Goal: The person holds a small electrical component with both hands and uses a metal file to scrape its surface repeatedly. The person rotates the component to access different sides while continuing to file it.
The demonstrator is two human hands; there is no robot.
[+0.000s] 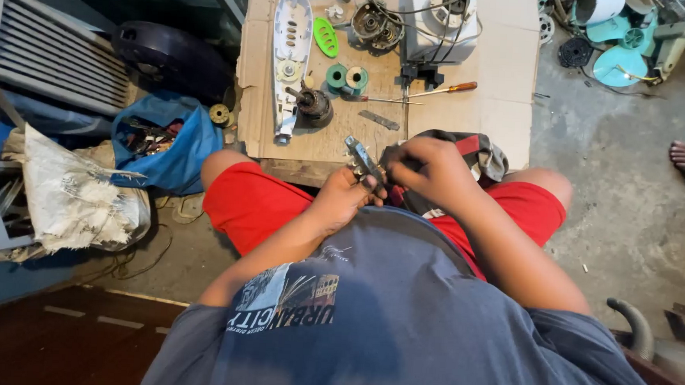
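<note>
I see a grey-blue short-sleeved T-shirt [398, 328] with a printed graphic on its left chest side, red shorts [252, 203], bare forearms, no gloves, rings or watch visible.

Both hands, left hand [340, 199] and right hand [426, 169], grip a small metal part [362, 163] at the low wooden table's [512, 84] near edge.
</note>
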